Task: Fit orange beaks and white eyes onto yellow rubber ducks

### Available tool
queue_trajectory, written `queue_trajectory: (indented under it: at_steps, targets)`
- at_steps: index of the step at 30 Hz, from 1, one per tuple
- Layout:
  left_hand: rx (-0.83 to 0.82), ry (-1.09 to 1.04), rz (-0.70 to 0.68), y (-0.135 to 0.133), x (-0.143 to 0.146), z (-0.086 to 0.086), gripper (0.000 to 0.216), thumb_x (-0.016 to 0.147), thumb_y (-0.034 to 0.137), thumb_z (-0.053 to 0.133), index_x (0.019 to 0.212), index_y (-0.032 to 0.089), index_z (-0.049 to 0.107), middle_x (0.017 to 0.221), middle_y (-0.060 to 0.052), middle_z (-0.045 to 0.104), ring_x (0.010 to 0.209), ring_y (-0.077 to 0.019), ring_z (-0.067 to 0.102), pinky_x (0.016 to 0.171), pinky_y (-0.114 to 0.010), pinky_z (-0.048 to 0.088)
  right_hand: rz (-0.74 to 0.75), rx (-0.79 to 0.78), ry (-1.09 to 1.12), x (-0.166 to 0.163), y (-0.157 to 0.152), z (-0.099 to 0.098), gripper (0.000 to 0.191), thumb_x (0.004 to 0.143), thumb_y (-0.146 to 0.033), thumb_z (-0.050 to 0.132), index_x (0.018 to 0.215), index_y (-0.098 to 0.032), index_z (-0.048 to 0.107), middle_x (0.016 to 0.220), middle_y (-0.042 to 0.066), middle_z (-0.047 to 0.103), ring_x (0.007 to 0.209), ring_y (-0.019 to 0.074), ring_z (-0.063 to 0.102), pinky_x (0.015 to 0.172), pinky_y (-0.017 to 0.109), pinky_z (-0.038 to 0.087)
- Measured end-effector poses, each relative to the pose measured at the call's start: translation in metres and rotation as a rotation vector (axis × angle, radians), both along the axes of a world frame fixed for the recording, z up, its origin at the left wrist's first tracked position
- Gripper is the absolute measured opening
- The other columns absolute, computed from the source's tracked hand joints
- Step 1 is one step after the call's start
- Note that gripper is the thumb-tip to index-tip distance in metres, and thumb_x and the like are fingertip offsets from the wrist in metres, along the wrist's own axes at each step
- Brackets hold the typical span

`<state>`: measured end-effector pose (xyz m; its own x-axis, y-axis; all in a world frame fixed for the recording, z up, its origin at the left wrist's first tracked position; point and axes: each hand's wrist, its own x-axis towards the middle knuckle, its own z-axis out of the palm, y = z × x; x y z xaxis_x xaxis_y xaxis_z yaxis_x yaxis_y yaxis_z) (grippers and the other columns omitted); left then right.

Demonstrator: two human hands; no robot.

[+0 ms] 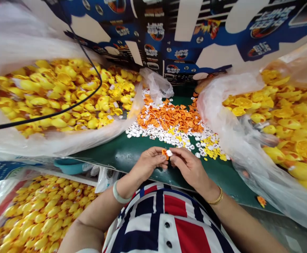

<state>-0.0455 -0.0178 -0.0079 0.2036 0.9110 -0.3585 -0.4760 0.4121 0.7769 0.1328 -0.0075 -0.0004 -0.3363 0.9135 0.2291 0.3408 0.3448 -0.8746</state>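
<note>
My left hand (149, 162) pinches a small orange beak piece (164, 153) over the near edge of the green table (127, 154). My right hand (188, 167) pinches a small white round piece (169, 153) and holds it against the orange piece. Both hands meet fingertip to fingertip. Just beyond them lie a heap of orange pieces (173, 117), a band of white pieces (158, 133) and a few yellow bits (213, 146).
A clear bag of yellow duck bodies (64, 95) lies at the left, another bag of yellow duck parts (287, 119) at the right, a third box of ducks (40, 211) lower left. Printed blue cartons (169, 35) stand behind. A black cable (64, 109) crosses the left bag.
</note>
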Motion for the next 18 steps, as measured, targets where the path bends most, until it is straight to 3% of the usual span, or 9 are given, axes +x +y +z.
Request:
queue_trajectory:
  at_steps: [4, 7, 9, 11, 12, 14, 18]
  targets:
    - [0.034, 0.002, -0.055, -0.002, 0.011, -0.005, 0.035, 0.070, 0.038, 0.081, 0.094, 0.014, 0.071, 0.081, -0.005, 0.070, 0.063, -0.0118, 0.061, 0.059, -0.024, 0.050, -0.028, 0.240, -0.078, 0.004, -0.001, -0.010, 0.033, 0.091, -0.030, 0.064, 0.123, -0.022, 0.059, 0.092, 0.005, 0.064, 0.078, 0.0173, 0.064, 0.072, 0.032, 0.057]
    - [0.203, 0.329, -0.149, 0.010, -0.004, 0.001, 0.036, 0.083, 0.048, 0.067, 0.099, 0.016, 0.073, 0.086, -0.008, 0.070, 0.071, -0.0171, 0.062, 0.064, -0.030, 0.051, -0.027, 0.271, -0.082, 0.010, 0.003, -0.017, 0.027, 0.094, -0.028, 0.059, 0.121, -0.021, 0.060, 0.089, 0.005, 0.064, 0.075, 0.0167, 0.064, 0.067, 0.030, 0.057]
    - [0.453, 0.766, -0.040, 0.028, -0.037, 0.014, 0.031, 0.087, 0.044, 0.061, 0.103, 0.019, 0.072, 0.097, -0.010, 0.071, 0.087, -0.0226, 0.063, 0.080, -0.038, 0.051, -0.007, 0.254, -0.088, 0.013, 0.005, -0.022, 0.026, 0.095, -0.029, 0.057, 0.119, -0.020, 0.060, 0.086, 0.004, 0.065, 0.071, 0.0159, 0.064, 0.063, 0.028, 0.056]
    - [0.673, 1.246, 0.220, 0.054, -0.084, 0.032, 0.027, 0.087, 0.036, 0.062, 0.106, 0.019, 0.070, 0.110, -0.014, 0.067, 0.108, -0.0293, 0.058, 0.099, -0.046, 0.043, 0.003, 0.237, -0.106, 0.014, 0.008, -0.025, 0.025, 0.096, -0.032, 0.057, 0.116, -0.020, 0.061, 0.086, 0.004, 0.065, 0.068, 0.0151, 0.064, 0.060, 0.027, 0.056]
    - [0.701, 1.443, 0.324, 0.067, -0.110, 0.041, 0.030, 0.087, 0.032, 0.061, 0.112, 0.016, 0.067, 0.117, -0.017, 0.064, 0.115, -0.0320, 0.054, 0.104, -0.049, 0.039, 0.007, 0.232, -0.118, 0.013, 0.008, -0.026, 0.025, 0.096, -0.033, 0.056, 0.116, -0.019, 0.061, 0.086, 0.004, 0.065, 0.067, 0.0148, 0.064, 0.060, 0.027, 0.056]
    - [0.639, 1.724, 0.489, 0.095, -0.157, 0.055, 0.044, 0.084, 0.028, 0.064, 0.124, 0.011, 0.059, 0.126, -0.022, 0.055, 0.124, -0.0353, 0.047, 0.108, -0.050, 0.035, 0.022, 0.239, -0.155, 0.010, 0.009, -0.029, 0.027, 0.096, -0.036, 0.056, 0.116, -0.019, 0.060, 0.086, 0.004, 0.065, 0.066, 0.0147, 0.064, 0.061, 0.027, 0.056]
    - [0.452, 1.907, 0.407, 0.135, -0.206, 0.057, 0.066, 0.077, 0.034, 0.073, 0.134, 0.009, 0.050, 0.125, -0.022, 0.052, 0.120, -0.0379, 0.050, 0.103, -0.050, 0.040, 0.067, 0.264, -0.240, 0.001, 0.009, -0.032, 0.029, 0.097, -0.041, 0.054, 0.114, -0.019, 0.061, 0.081, 0.003, 0.064, 0.063, 0.0154, 0.064, 0.060, 0.029, 0.055]
